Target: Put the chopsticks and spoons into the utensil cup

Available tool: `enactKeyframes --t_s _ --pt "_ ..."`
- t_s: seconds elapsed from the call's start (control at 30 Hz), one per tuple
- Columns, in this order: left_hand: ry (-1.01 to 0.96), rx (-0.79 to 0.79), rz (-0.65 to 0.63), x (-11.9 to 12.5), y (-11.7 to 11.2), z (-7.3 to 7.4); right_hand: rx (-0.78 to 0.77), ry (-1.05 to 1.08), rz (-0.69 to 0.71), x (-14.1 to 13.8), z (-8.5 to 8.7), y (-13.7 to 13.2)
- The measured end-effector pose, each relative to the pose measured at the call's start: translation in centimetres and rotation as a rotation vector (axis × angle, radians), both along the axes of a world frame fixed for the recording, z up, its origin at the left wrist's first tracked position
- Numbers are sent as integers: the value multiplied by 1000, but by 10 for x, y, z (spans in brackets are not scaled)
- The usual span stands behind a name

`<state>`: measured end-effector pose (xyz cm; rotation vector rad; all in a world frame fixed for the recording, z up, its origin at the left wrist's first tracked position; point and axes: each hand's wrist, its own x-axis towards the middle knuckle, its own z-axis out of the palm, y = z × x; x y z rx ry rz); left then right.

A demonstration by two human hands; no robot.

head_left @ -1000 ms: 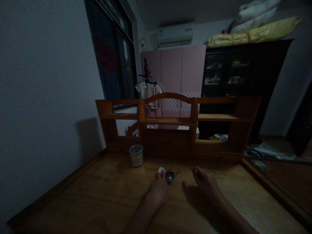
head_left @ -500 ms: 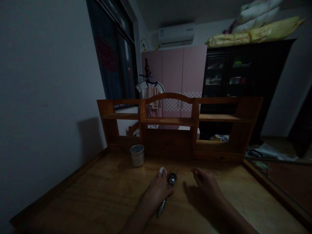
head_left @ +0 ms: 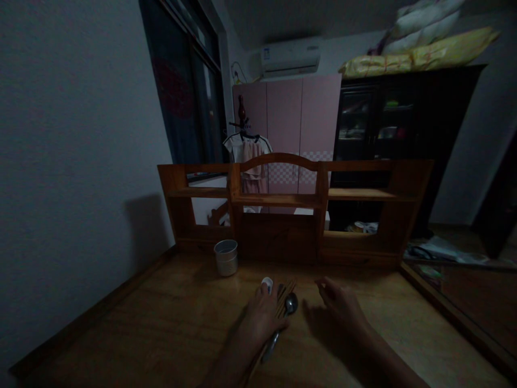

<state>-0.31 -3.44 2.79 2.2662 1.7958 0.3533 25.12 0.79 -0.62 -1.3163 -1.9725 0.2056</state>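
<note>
My left hand [head_left: 260, 312] is low over the wooden table [head_left: 169, 323], its fingers curled at a small white round-rimmed object [head_left: 267, 283], whose kind I cannot make out. Thin wooden chopsticks [head_left: 287, 290] lie slantwise beside and partly beneath that hand. On top of them rests a metal spoon [head_left: 291, 303], bowl pointing away, its handle passing under my thumb. To the right, my right hand [head_left: 341, 304] hovers with fingers bent together and nothing visible in them. A grey metal cup [head_left: 226, 258] stands upright farther back on the left.
A wooden shelf unit [head_left: 278, 237] runs along the table's back edge. The white wall [head_left: 81, 161] borders the left side, and a raised wooden rim [head_left: 448, 318] the right. Beyond are a pink wardrobe [head_left: 283, 118] and a dark cabinet [head_left: 404, 118].
The chopsticks, blurred before, now lie sharp and spread, with ends showing near my left wrist. The spoon's bowl has shifted slightly right and nearer. My right hand has barely moved.
</note>
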Motion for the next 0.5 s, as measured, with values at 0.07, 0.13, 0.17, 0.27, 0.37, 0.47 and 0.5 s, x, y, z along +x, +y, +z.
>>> enactKeyframes --t_s 0.07,0.13,0.17,0.27,0.37,0.47,0.5 --pt "4 -3 -1 2 -1 -1 5 -9 -3 0 1 -1" --pt "-10 8 9 4 -1 1 13 -10 -9 -1 3 -1" --pt "-25 26 16 6 -1 3 12 -4 -6 -1 3 -1" --pt "-114 229 92 5 2 19 0 18 10 -1 4 -1" --pt "-243 645 293 -11 12 45 -5 20 -6 -1 5 -2" --pt "-317 925 456 -44 32 59 -1 11 -4 -2 7 -3" --pt "-355 980 500 -58 41 58 1 10 3 -2 8 -4"
